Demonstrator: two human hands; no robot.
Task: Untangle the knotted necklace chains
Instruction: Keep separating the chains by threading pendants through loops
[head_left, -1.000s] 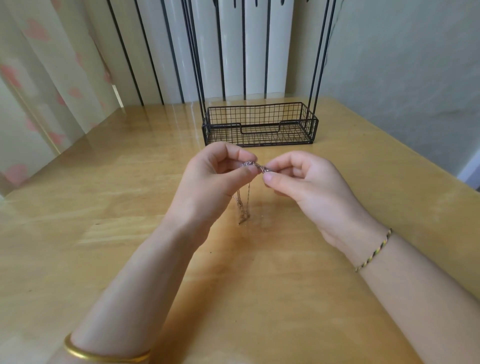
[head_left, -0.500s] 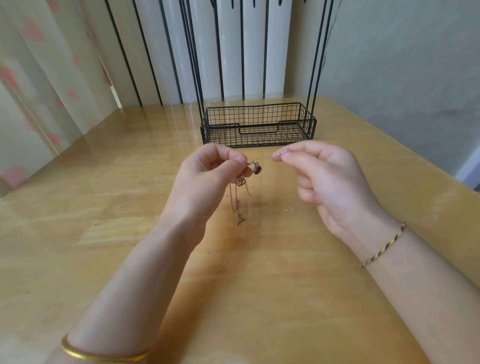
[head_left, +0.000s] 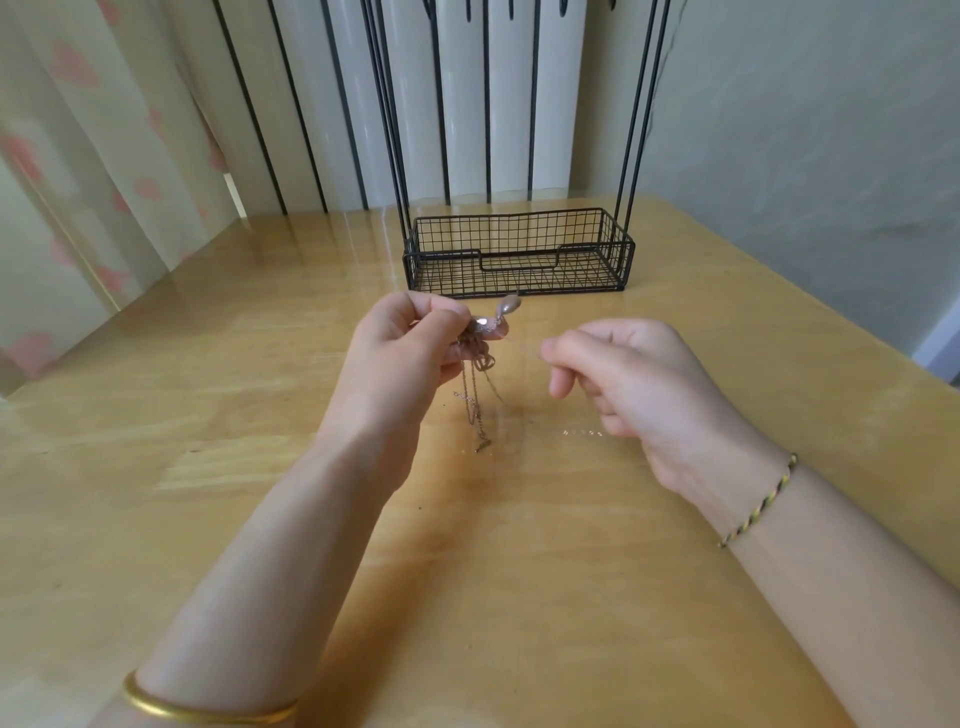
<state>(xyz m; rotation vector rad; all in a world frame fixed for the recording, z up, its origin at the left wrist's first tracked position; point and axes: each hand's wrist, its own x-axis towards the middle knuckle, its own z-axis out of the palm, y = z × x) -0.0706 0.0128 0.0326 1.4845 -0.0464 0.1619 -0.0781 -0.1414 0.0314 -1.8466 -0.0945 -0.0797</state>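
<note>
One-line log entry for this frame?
phase: untangling | left hand: pinches knotted chains, tails hanging | right hand: pinches thin strand stretched from knot | wire basket: behind hands

Left wrist: gold bangle (head_left: 234, 718); right: braided bracelet (head_left: 761, 506).

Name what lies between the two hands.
Head view: a thin chain strand stretches from the tangle in the left hand to the right hand pinching it.

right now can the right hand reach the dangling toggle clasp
Probably yes: the toggle clasp dangles under the left hand, nothing between it and the right hand, which pinches a strand.
</note>
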